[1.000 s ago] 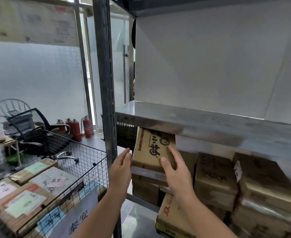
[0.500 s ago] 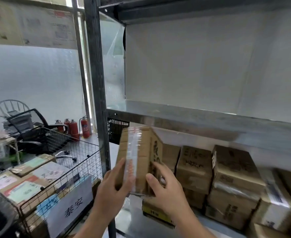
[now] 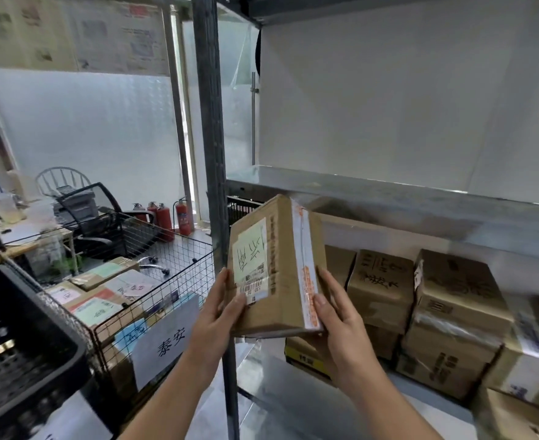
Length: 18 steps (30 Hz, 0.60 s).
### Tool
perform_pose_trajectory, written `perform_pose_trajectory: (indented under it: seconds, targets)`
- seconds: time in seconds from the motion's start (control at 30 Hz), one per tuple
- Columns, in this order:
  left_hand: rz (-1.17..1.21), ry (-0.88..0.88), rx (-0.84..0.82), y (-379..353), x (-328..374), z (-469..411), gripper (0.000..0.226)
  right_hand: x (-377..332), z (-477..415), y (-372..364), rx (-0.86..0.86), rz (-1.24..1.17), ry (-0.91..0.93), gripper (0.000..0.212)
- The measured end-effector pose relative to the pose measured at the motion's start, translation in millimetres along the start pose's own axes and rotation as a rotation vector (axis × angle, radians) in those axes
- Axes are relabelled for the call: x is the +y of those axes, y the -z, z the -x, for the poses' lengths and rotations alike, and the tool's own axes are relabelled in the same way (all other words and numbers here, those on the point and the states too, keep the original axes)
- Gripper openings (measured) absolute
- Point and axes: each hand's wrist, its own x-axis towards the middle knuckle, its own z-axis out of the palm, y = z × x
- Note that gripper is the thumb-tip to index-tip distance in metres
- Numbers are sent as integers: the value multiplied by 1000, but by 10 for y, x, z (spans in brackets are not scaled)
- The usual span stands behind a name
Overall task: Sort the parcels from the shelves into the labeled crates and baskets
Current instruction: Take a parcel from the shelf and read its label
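Cardboard parcel (image 3: pixel 280 271), tape-sealed, bears a pale-green handwritten label (image 3: pixel 249 249).

I see two hands, a left hand (image 3: pixel 220 315) and a right hand (image 3: pixel 341 328), with one box (image 3: pixel 280 265) in them. Four red fire extinguishers (image 3: pixel 182 217). One wire basket (image 3: pixel 179 262). One black crate (image 3: pixel 23 344). Two chairs (image 3: pixel 87 211). At least seven shelf boxes (image 3: pixel 382 281); some are hidden.

brown parcel (image 3: pixel 274 274), green label (image 3: pixel 249 249); red extinguishers (image 3: pixel 183 217)
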Motion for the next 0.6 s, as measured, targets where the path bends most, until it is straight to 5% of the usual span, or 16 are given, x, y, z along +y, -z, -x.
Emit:
perform_pose_trajectory:
  seconds: [0.1, 0.27, 0.37, 0.6]
  targets:
    - [55, -38, 16, 79, 10, 90, 71, 64, 5, -63, -56, 24, -15, 42]
    - [-216, -167, 156, 232, 62, 172, 64, 100, -105, -221, -15, 438, -1, 38]
    - [-337, -184, 210, 348, 68, 170, 65, 118, -115, -422, -63, 474, 44, 31]
    - [-462, -280, 345, 668, 195, 169, 73, 324, -102, -995, -256, 505, 154, 68]
